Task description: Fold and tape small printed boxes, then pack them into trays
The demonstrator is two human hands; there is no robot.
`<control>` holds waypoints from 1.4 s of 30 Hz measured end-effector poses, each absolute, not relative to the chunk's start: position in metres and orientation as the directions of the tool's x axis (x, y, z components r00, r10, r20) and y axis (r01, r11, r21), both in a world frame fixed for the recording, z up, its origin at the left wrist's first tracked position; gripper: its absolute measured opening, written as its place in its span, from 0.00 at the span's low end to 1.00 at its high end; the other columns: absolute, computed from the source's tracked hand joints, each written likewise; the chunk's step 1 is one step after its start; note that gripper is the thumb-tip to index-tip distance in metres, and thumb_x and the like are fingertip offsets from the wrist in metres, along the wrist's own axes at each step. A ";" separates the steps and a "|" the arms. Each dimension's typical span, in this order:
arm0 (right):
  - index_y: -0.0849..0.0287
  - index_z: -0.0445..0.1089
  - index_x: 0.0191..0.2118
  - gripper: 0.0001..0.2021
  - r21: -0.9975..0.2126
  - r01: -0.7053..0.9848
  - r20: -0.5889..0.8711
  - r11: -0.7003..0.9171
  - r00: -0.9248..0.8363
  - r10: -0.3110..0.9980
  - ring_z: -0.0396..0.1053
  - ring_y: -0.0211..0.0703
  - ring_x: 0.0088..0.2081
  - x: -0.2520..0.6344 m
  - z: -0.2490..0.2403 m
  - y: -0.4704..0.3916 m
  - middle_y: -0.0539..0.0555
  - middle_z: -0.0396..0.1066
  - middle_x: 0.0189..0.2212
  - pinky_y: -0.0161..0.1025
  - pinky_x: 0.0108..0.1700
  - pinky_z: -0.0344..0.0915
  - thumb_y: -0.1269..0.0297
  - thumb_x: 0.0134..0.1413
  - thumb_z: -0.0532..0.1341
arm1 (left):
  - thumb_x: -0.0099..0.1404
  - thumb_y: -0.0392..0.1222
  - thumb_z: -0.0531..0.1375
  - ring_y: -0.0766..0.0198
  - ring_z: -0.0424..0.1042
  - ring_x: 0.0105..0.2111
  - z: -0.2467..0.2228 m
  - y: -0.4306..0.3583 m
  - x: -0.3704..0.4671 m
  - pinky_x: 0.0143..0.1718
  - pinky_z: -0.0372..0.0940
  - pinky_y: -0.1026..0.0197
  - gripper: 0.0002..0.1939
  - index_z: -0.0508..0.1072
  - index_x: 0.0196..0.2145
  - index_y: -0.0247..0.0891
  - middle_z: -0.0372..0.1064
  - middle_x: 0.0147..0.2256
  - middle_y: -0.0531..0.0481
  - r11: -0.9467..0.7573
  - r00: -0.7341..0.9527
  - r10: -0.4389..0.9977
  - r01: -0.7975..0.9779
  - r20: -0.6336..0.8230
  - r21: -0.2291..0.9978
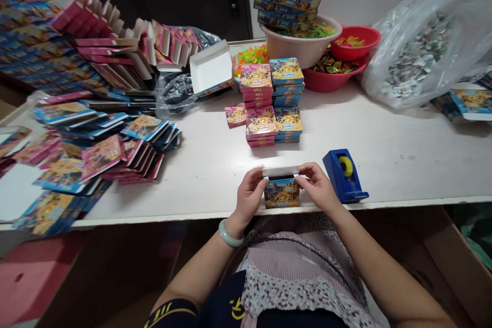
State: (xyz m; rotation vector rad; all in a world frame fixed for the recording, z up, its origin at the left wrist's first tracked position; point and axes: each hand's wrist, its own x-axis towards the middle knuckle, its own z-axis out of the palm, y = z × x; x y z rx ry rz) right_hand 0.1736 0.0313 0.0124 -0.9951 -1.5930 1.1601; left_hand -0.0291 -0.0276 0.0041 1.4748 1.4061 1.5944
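Observation:
A small blue-and-gold printed cardboard box [282, 193] stands at the table's front edge, its top flap raised. My left hand [250, 192] grips the box's upper left corner, thumb in front and fingers behind. At the upper right corner my right hand [318, 187] pinches the box in the same way. The inside of the box looks dark, and its contents cannot be made out. Just right of my right hand is a blue tape dispenser [343, 177] with a yellow roll. Beyond the box stand stacks of pink boxes [261, 122] and blue boxes [288, 122].
Piles of flat and open boxes [103, 159] cover the left side. An open white carton [211, 69] lies behind them. At the back are a pale basin [303, 48] under stacked display cartons, red bowls [326, 81] and a clear plastic bag [418, 56] of small packets.

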 end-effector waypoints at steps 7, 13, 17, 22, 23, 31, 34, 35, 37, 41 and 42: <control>0.54 0.69 0.34 0.05 -0.906 0.176 0.268 0.385 -0.465 0.844 0.70 0.45 0.43 0.185 0.033 0.015 0.55 0.71 0.41 0.39 0.36 0.70 0.61 0.56 0.64 | 0.62 0.37 0.65 0.57 0.75 0.46 0.020 -0.026 -0.041 0.47 0.72 0.52 0.08 0.75 0.41 0.39 0.75 0.43 0.43 -0.559 0.150 0.829 0.232 0.538 0.796; 0.55 0.70 0.37 0.06 -0.936 0.268 0.138 0.228 -0.316 0.939 0.71 0.44 0.36 0.175 0.041 0.011 0.53 0.72 0.35 0.38 0.33 0.70 0.59 0.58 0.62 | 0.64 0.39 0.62 0.66 0.71 0.33 0.028 -0.027 -0.022 0.33 0.68 0.64 0.03 0.72 0.35 0.37 0.70 0.32 0.50 -0.325 -0.075 0.936 0.190 0.343 0.927; 0.55 0.70 0.37 0.06 -0.905 0.282 0.194 0.320 -0.394 0.898 0.72 0.45 0.40 0.180 0.043 0.010 0.55 0.73 0.38 0.39 0.35 0.71 0.59 0.61 0.60 | 0.65 0.35 0.61 0.64 0.73 0.38 0.026 -0.029 -0.031 0.39 0.70 0.60 0.02 0.73 0.37 0.38 0.72 0.36 0.47 -0.435 0.032 0.898 0.197 0.438 0.878; 0.52 0.70 0.42 0.04 -0.774 0.246 0.384 0.583 -0.551 0.741 0.72 0.46 0.45 0.194 0.035 0.003 0.56 0.73 0.43 0.47 0.45 0.73 0.63 0.62 0.60 | 0.66 0.31 0.59 0.62 0.74 0.46 0.024 -0.036 -0.047 0.43 0.73 0.57 0.16 0.71 0.50 0.43 0.72 0.47 0.42 -0.649 0.303 0.760 0.305 0.575 0.697; 0.51 0.70 0.41 0.04 -0.749 0.254 0.410 0.612 -0.549 0.729 0.72 0.46 0.45 0.196 0.032 0.001 0.56 0.73 0.43 0.48 0.46 0.73 0.64 0.62 0.58 | 0.66 0.31 0.59 0.62 0.74 0.46 0.024 -0.037 -0.048 0.42 0.74 0.58 0.17 0.71 0.50 0.43 0.72 0.47 0.43 -0.660 0.321 0.750 0.321 0.578 0.679; 0.50 0.67 0.47 0.09 -0.732 0.246 0.507 0.635 -0.425 0.750 0.71 0.46 0.48 0.182 0.017 -0.007 0.56 0.72 0.44 0.48 0.48 0.72 0.69 0.62 0.59 | 0.64 0.34 0.62 0.61 0.75 0.47 0.018 -0.039 -0.046 0.46 0.73 0.57 0.15 0.71 0.49 0.42 0.73 0.47 0.43 -0.564 0.286 0.823 0.310 0.491 0.765; 0.50 0.64 0.54 0.16 -0.798 0.241 0.450 0.553 -0.373 0.812 0.67 0.48 0.54 0.188 0.024 -0.013 0.59 0.68 0.52 0.46 0.47 0.72 0.67 0.62 0.59 | 0.65 0.35 0.62 0.63 0.75 0.43 0.011 -0.039 -0.037 0.43 0.73 0.60 0.16 0.69 0.50 0.41 0.73 0.43 0.45 -0.419 0.068 0.905 0.295 0.419 0.858; 0.50 0.65 0.54 0.16 -0.802 0.268 0.437 0.533 -0.345 0.831 0.66 0.49 0.55 0.196 0.026 -0.016 0.59 0.67 0.54 0.47 0.47 0.72 0.66 0.62 0.59 | 0.65 0.36 0.62 0.63 0.75 0.43 0.010 -0.038 -0.033 0.43 0.73 0.60 0.16 0.69 0.50 0.41 0.72 0.43 0.46 -0.405 0.015 0.908 0.285 0.418 0.869; 0.51 0.69 0.49 0.10 -0.784 0.372 0.424 0.496 -0.263 0.867 0.68 0.50 0.52 0.221 0.029 -0.019 0.58 0.70 0.50 0.49 0.48 0.71 0.65 0.62 0.59 | 0.66 0.35 0.61 0.63 0.74 0.44 0.009 -0.036 -0.025 0.44 0.72 0.59 0.13 0.71 0.48 0.42 0.72 0.43 0.47 -0.436 -0.019 0.888 0.280 0.459 0.856; 0.54 0.72 0.44 0.09 -0.695 0.666 0.355 0.271 -0.010 0.935 0.71 0.47 0.37 0.287 0.030 -0.019 0.57 0.72 0.39 0.47 0.41 0.71 0.60 0.63 0.57 | 0.66 0.32 0.60 0.62 0.73 0.46 0.009 -0.025 -0.018 0.45 0.71 0.56 0.12 0.74 0.45 0.43 0.72 0.45 0.47 -0.509 -0.002 0.841 0.337 0.541 0.792; 0.55 0.71 0.45 0.11 -0.649 0.734 0.325 0.202 0.027 0.945 0.70 0.47 0.35 0.300 0.029 -0.018 0.58 0.71 0.40 0.48 0.40 0.71 0.59 0.63 0.57 | 0.65 0.32 0.60 0.62 0.73 0.45 0.009 -0.022 -0.019 0.45 0.71 0.56 0.12 0.74 0.45 0.43 0.72 0.45 0.47 -0.512 -0.002 0.835 0.364 0.550 0.778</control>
